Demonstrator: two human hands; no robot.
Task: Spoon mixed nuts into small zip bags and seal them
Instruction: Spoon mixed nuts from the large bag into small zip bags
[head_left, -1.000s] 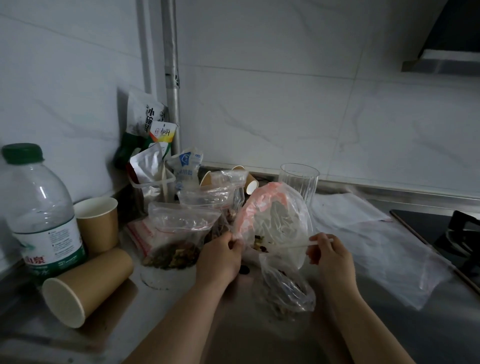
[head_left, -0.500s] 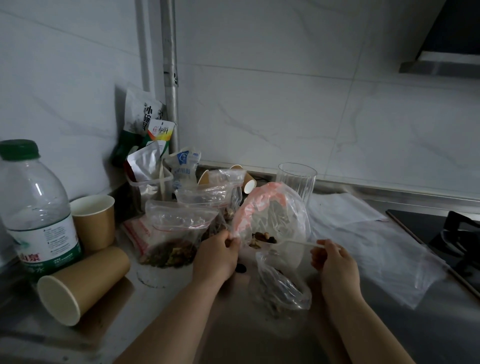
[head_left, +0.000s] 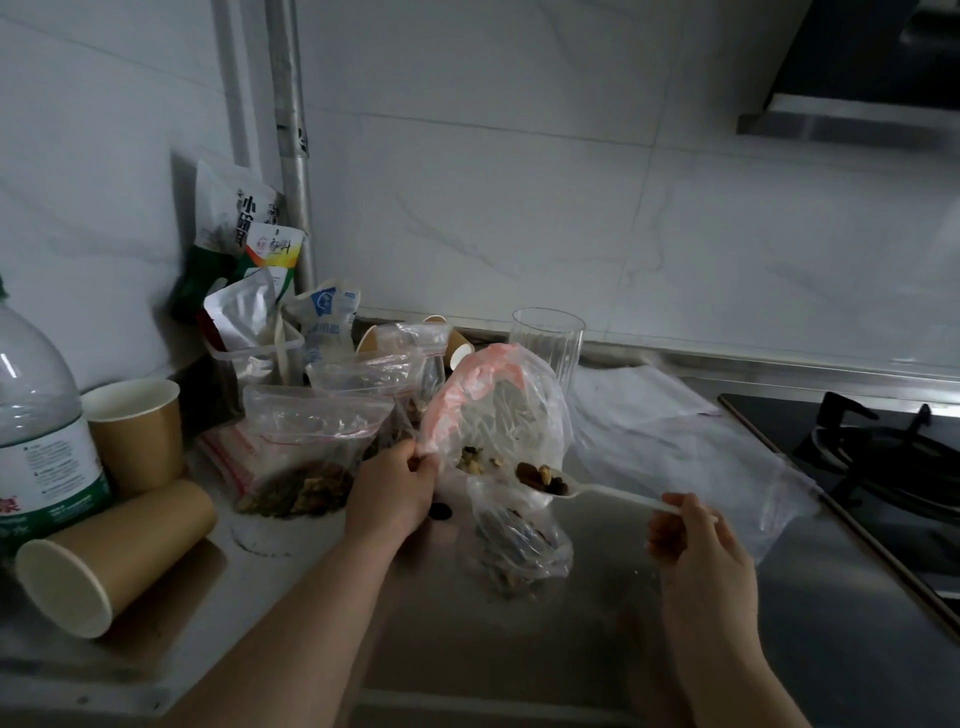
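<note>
My left hand (head_left: 392, 491) pinches the left rim of a large clear bag with a pink mouth (head_left: 493, 410), holding it open and upright; a few nuts lie inside it. My right hand (head_left: 696, 556) grips the handle of a white plastic spoon (head_left: 597, 489) whose bowl carries a heap of mixed nuts just outside the bag's lower right edge. Below the spoon a small clear bag of nuts (head_left: 519, 540) sits on the counter. To the left stand filled zip bags (head_left: 306, 457) with red seal lines.
A water bottle (head_left: 39, 441), an upright paper cup (head_left: 137, 431) and a tipped paper cup (head_left: 104, 551) are at the left. Snack packets (head_left: 244, 291) lean in the corner. A glass (head_left: 548, 348), flat empty bags (head_left: 691, 447) and a gas hob (head_left: 883, 457) lie to the right.
My right hand has drawn the spoon out of the large bag to the right, now loaded with nuts. My left hand still holds the bag's rim.
</note>
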